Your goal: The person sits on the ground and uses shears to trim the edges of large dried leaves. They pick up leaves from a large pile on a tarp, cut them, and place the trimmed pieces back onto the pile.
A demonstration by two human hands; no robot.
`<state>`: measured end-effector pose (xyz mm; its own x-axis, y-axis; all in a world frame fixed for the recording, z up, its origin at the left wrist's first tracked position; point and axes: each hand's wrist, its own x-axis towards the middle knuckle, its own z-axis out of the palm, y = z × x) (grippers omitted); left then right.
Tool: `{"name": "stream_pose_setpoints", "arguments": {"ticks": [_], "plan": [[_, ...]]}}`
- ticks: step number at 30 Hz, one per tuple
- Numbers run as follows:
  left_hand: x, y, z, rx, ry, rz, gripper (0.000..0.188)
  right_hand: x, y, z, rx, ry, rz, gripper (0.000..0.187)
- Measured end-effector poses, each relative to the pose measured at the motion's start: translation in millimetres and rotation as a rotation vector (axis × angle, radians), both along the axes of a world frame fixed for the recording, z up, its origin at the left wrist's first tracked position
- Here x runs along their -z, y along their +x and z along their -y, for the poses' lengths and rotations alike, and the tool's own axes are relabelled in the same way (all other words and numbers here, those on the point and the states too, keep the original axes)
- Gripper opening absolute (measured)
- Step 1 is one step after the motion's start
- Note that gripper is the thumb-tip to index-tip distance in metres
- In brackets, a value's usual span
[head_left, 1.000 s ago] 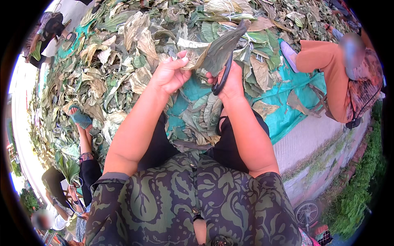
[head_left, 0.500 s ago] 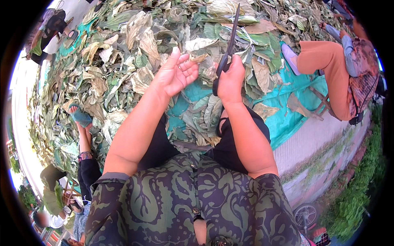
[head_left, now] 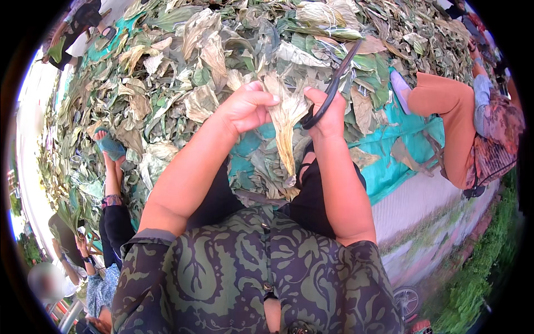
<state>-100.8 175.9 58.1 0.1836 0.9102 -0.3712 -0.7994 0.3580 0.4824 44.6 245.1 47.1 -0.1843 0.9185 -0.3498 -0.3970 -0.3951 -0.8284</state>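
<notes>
Over the near part of the turquoise tarp (head_left: pixel 400 133), left of its broad bare stretch, a dry leaf (head_left: pixel 285 114) hangs between the person's hands, wide and pale at the top and gathered into a narrow yellowish tail that points down. The left hand (head_left: pixel 245 111), on the side away from that bare stretch, is mostly closed, fingers curled and thumb pressed on the leaf's left edge. The right hand (head_left: pixel 328 117), nearer the bare stretch, is closed round the dark scissors (head_left: pixel 336 83), blades slanting up and away; its thumb also reaches the leaf's upper right edge, though how firmly it pinches there cannot be told.

The leaf looks very light, thin and papery, with little tendency to slip. Its broad, crinkled edges would probably crack or tear under a hard tug, while the folded tail seems tougher and a surer place to grip. A gentle pinch of thumb and finger at both margins should spread it without splitting.

Loose leaves (head_left: pixel 167 83) cover much of the tarp, and a tied bundle (head_left: pixel 328 16) lies toward its far side. Another person (head_left: pixel 445 97) in orange-brown trousers sits at its right edge.
</notes>
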Motion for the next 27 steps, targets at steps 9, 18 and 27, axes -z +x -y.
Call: {"name": "stream_pose_setpoints", "arguments": {"ticks": [9,18,27], "plan": [[6.7,-22.5,12.0,-0.280,-0.139,-0.074,0.019,-18.1,-17.1,7.3,-0.141,-0.094,0.098,0.016],[22.9,-53.0,11.3,-0.488,-0.394,-0.537,0.058,-6.1,-20.6,17.5,-0.362,-0.123,0.246,0.016],[-24.8,-59.3,17.9,-0.631,-0.294,-0.423,0.024,9.6,-24.1,18.5,-0.430,-0.173,0.303,0.016]]}}
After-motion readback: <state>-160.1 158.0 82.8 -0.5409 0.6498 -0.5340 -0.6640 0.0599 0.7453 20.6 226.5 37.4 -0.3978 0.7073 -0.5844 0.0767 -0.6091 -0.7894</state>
